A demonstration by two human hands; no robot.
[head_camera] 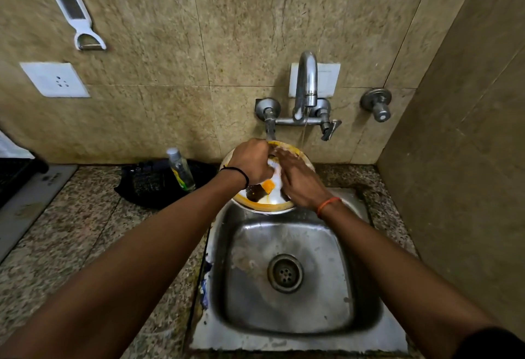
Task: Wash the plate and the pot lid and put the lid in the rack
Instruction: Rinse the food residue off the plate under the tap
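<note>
Held the plate (262,202), white with a yellow rim and a dark-and-orange motif, tilted above the far edge of the steel sink (287,279), just below the wall tap (306,86). Gripped its upper left rim in the left hand (250,164), fingers curled tight round the edge, a black band at the wrist. Laid the right hand (301,181) flat on the plate's face, fingers extended and close together, an orange thread at the wrist. Ran a thin stream of water from the spout just past the plate's right rim. Stood a clear bottle (181,169) with yellowish liquid on the granite counter (85,230), left of the plate, in front of a black rack (147,184). Hung a white peeler (71,6) on the tiled wall, upper left. Showed no pot lid anywhere in view.
</note>
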